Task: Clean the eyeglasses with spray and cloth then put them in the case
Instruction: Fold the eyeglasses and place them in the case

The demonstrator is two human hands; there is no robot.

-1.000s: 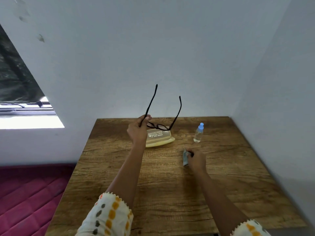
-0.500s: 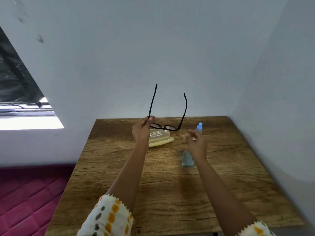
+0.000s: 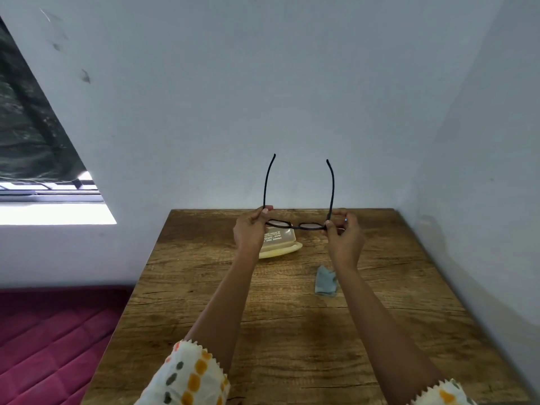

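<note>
Pale grey-blue walls meet in a corner behind a wooden desk (image 3: 292, 331) that fills the lower middle of the frame. A window sits at the left edge and a crimson quilted surface at lower left.

Both hands hover over the far end of the desk, at the centre of the frame, and share the eyeglasses (image 3: 295, 226). The left hand (image 3: 249, 232) pinches the frame at its left hinge and the right hand (image 3: 344, 235) at its right hinge, thumbs and fingers curled on the rim. The temples are unfolded and stand up against the wall. Holding only the ends probably keeps fingers off the lenses while they are looked over.

Under the left hand, the yellowish case (image 3: 280, 244) lies on the desk, apparently open to receive them. The grey-blue cloth (image 3: 325, 280) lies crumpled just beside the right forearm, in easy reach. A blue speck past the right fingers is likely the spray bottle (image 3: 345, 219), with the rest of it hidden.
</note>
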